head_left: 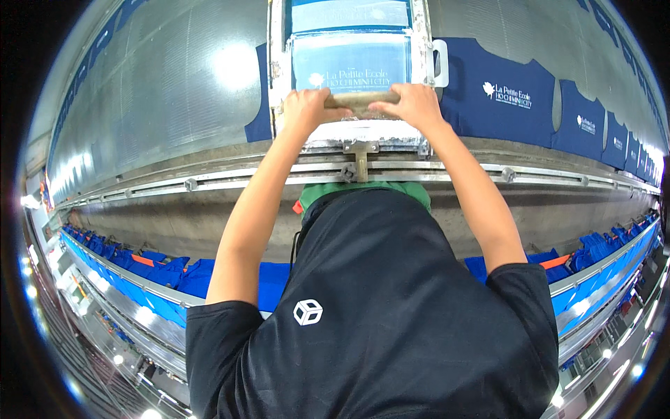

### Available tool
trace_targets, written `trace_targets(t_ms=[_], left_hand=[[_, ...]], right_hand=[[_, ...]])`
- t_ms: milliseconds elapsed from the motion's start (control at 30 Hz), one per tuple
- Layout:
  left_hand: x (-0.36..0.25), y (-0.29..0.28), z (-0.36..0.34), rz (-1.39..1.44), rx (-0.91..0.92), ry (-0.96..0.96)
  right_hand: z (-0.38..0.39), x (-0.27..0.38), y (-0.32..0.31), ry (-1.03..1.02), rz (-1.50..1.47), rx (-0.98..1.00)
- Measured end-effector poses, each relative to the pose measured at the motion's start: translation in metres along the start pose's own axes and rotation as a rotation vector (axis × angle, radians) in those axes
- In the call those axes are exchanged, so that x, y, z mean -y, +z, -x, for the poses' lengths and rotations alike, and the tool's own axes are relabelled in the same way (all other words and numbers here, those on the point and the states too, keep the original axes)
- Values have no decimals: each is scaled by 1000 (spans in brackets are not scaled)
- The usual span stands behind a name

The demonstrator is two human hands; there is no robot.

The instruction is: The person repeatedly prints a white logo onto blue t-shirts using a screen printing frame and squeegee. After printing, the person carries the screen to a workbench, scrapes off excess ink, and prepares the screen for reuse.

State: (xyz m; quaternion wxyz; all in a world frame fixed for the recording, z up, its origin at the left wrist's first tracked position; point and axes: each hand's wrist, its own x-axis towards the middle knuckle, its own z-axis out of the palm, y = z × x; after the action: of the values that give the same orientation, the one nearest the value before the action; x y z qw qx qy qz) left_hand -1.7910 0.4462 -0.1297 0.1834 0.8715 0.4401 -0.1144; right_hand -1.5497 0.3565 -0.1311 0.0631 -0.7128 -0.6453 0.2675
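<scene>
Both bare arms reach forward over the surface (174,84), nearly mirroring each other: the elbows stand out wide near the hems of the black sleeves, and the forearms slant inward toward the middle. The left hand (305,110) comes in from the lower left, the right hand (417,107) from the lower right, and each sits near one end of a pale, bar-shaped squeegee (359,105). The backs of the hands face up. Both thumbs lie along the near side of the bar and point toward each other, with a stretch of bare handle between their tips. The fingers of each hand are closed around the squeegee, gripping it; they curl over toward its far side, where their ends are partly hidden.

The squeegee lies crosswise at the near end of a printing screen (277,52), between its two long side rails. Beyond the bar, the blue mesh (349,56) shows white lettering and a leaf shape. White paste (370,131) is smeared on the near part of the frame, just below the hands. A white loop handle (440,63) stands out from the frame's right side, beyond the right hand. Navy fabric pieces (502,108) with white prints lie in a row to the right, and a metal rail (244,180) runs along the surface's near edge.
</scene>
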Motion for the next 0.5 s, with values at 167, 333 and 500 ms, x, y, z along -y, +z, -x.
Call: trace_targets(t_ms=[167, 333, 500], left_hand=[[42, 29, -54, 82, 203, 66], [44, -34, -58, 230, 23, 35], [36, -89, -84, 131, -276, 54]], right_hand=[[-39, -17, 7, 46, -114, 185], [-40, -26, -39, -32, -761, -201], [-47, -113, -46, 420, -742, -813]])
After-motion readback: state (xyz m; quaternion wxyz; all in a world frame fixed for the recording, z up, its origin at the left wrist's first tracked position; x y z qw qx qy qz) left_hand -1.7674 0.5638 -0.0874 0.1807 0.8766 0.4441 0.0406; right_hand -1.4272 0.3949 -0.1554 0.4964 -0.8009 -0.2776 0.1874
